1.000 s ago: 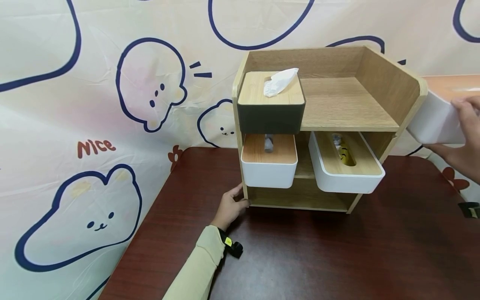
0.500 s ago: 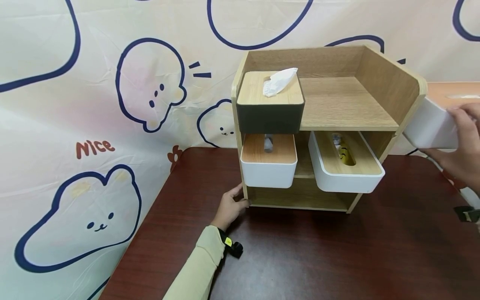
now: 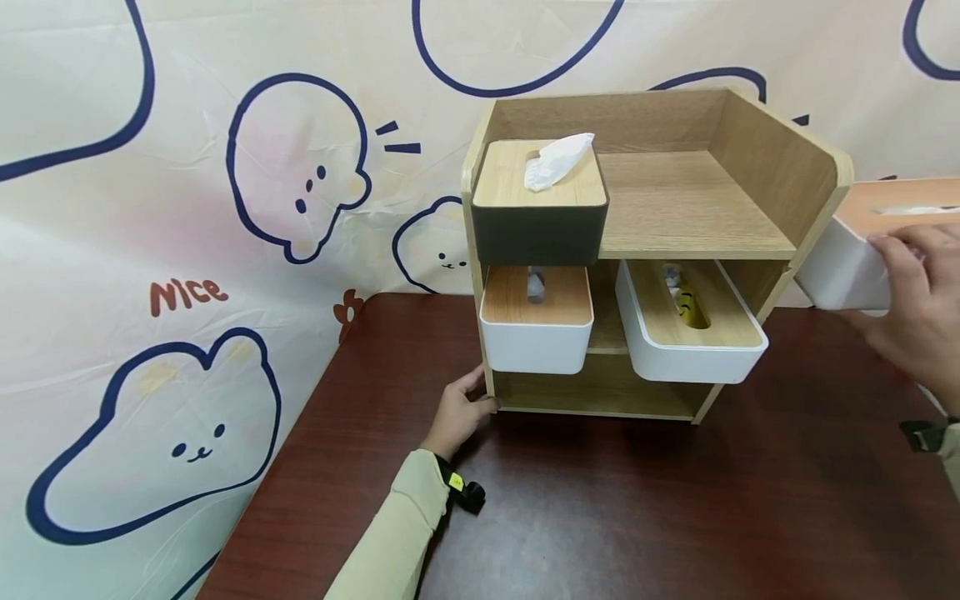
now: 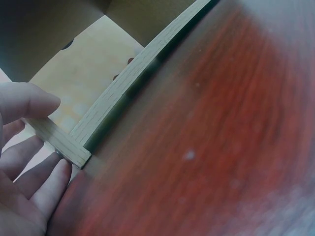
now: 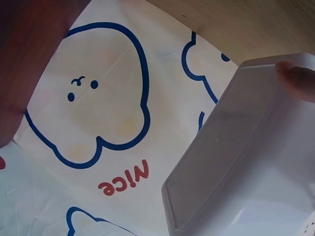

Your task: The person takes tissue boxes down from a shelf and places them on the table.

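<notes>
My left hand [image 3: 455, 417] grips the lower left side panel of a wooden desktop shelf [image 3: 690, 204]. In the left wrist view the thumb lies inside the panel [image 4: 59, 142], the other fingers outside it. At the far right, my right hand [image 3: 918, 308] holds a white tissue box [image 3: 840, 262] with a wood-coloured lid, raised beside the shelf. The right wrist view shows this box's plain underside [image 5: 216, 142] and my thumb [image 5: 299, 81] against it. Part of the box runs out of the head view.
A dark tissue box [image 3: 540, 233] with a tissue poking out stands on the top shelf, left. Below, a smaller white tissue box [image 3: 536, 348] and a larger white one [image 3: 697, 364] jut from the middle shelf. The dark red table [image 3: 600, 508] meets a cartoon-printed backdrop [image 3: 300, 217].
My right hand has moved left and down with the white tissue box, closer to the shelf's right side. My left hand keeps its place on the shelf's side panel.
</notes>
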Motion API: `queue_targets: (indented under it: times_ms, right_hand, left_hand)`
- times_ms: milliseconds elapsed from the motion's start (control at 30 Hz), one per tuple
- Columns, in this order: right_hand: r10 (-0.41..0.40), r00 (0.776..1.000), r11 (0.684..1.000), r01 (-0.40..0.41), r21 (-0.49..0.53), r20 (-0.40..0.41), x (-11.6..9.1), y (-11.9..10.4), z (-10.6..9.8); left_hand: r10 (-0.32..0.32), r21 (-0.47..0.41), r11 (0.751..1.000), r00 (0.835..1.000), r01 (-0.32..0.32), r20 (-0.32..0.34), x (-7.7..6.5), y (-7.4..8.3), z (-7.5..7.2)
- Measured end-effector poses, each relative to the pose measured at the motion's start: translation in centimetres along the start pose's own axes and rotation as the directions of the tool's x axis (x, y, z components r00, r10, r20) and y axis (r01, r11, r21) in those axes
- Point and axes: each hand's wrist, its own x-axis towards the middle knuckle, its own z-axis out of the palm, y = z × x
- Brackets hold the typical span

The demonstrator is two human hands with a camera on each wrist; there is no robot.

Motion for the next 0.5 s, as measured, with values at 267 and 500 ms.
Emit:
queue_targets:
  times_ms: [267,500]
  right_hand:
    - [-0.016,0.99,0.998,0.024,0.059,-0.139,0.01,-0.79,1.13]
    - [-0.024,0.994,0.997,0.031,0.063,-0.109,-0.67,-0.57,1.02]
  left_hand:
    - [0.015,-0.009,1.0,1.0,-0.015,0.006,-0.03,-0.03,0.01]
    - [0.025,-0.006,1.0,1.0,-0.025,0.007,-0.06,-0.03,-0.02]
